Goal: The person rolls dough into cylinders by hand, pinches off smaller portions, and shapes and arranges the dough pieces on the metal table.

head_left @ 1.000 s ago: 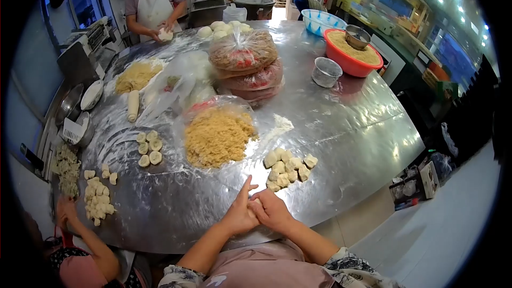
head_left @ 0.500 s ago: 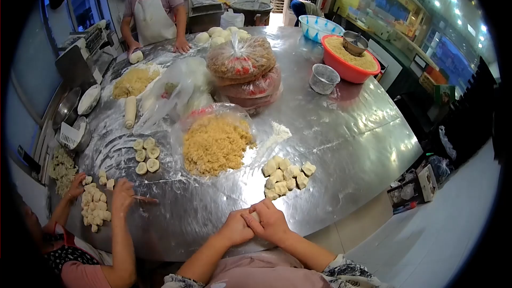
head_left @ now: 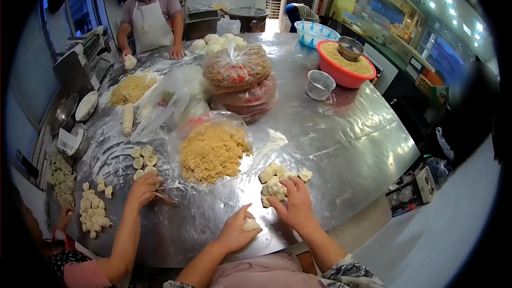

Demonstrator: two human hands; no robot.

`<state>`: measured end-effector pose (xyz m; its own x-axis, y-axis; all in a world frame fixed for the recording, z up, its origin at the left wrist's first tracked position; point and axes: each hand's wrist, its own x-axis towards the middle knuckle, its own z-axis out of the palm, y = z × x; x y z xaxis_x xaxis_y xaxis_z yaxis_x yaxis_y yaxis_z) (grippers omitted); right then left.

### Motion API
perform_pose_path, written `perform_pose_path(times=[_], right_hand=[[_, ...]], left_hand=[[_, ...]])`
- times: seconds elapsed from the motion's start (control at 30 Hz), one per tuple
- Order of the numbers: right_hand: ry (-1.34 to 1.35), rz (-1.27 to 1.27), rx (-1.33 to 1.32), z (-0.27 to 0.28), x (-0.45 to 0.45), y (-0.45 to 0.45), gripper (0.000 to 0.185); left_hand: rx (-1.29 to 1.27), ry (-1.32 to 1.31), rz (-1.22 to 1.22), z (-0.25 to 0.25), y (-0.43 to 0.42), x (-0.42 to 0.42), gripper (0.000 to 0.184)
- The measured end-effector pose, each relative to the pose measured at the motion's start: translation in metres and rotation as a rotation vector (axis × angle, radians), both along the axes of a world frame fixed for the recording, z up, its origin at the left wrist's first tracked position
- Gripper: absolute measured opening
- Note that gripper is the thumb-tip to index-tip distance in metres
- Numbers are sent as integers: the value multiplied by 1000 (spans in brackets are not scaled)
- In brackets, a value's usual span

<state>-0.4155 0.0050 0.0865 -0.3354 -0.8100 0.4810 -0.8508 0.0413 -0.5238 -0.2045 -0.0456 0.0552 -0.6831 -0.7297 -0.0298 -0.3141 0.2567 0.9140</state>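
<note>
My left hand (head_left: 237,232) is low over the table's near edge, curled around a pale dough piece (head_left: 251,225) between thumb and forefinger. To its right, my right hand (head_left: 296,202) reaches onto a cluster of cut dough pieces (head_left: 273,186). Its thumb and fingers are spread apart and touch the cluster's near right side. Past the cluster, a single dough piece (head_left: 305,174) sits at the right. A mound of yellow crumbly filling (head_left: 213,152) lies in an opened plastic bag, up and left of my hands.
At the left, a co-worker's hand (head_left: 143,189) is at flattened dough rounds (head_left: 145,152), near more cut dough (head_left: 93,210). Stacked filled bags (head_left: 240,77), a metal cup (head_left: 320,85) and a red basin (head_left: 346,66) stand farther back. Another person (head_left: 153,21) works at the far side.
My hands were together around something pale; now they are apart. My right hand has moved up to the dough cluster. The co-worker's hand at the left has moved toward the dough rounds.
</note>
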Motion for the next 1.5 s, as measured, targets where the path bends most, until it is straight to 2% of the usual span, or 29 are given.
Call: perform_pose_path(times=[0.03,0.07,0.13,0.17,0.27,0.37,0.47,0.57,0.67,0.87,0.97,1.07,1.13,1.17,1.23,1.27,1.33,1.37,1.43,1.5], right_hand=[[-70,87,41,-2,6,3,52],[-145,178,85,-5,15,6,53],[-474,465,313,9,46,14,47],[-503,555,292,-2,57,14,40],[-508,496,360,-7,67,13,30],[-441,428,261,-12,69,12,27],[-369,421,265,-7,72,13,27],[-327,449,235,-8,73,14,30],[-338,435,276,7,75,16,32],[-397,504,135,-7,73,14,28],[-454,486,-103,-15,78,9,23],[-445,420,-126,-19,73,8,20],[-306,333,-165,-29,58,5,20],[-146,255,-137,-37,47,4,21],[-206,-29,20,-49,11,3,22],[-87,-31,-114,-53,-8,2,23],[-174,-32,-88,-36,-25,8,21],[-174,-27,-61,-36,-37,10,20],[-173,-104,7,-41,-59,14,18],[-149,-161,109,-47,-78,20,20]], left_hand=[[36,-60,-20,4,-2,1,99],[-34,-19,0,0,-1,1,101],[-187,65,22,-9,-4,-2,106],[-194,55,-13,-8,-7,-2,112],[53,146,75,-1,0,-3,97],[124,-65,-86,11,-1,8,75],[217,-3,-9,-11,5,10,46],[186,-15,-146,-2,-1,16,31],[149,-14,-180,4,-1,13,18],[379,-67,-150,19,6,18,18],[445,87,-124,-6,17,23,20],[283,115,-149,-4,19,20,21],[288,-41,-203,14,20,19,22],[292,-119,-233,25,18,18,22],[241,-205,-290,47,15,16,22],[229,-239,-299,52,18,14,23],[56,-158,-146,19,5,10,19],[-15,-222,-100,2,2,9,31],[-105,-331,-21,-19,-4,3,42],[-141,-472,-37,-17,-7,-5,55]])
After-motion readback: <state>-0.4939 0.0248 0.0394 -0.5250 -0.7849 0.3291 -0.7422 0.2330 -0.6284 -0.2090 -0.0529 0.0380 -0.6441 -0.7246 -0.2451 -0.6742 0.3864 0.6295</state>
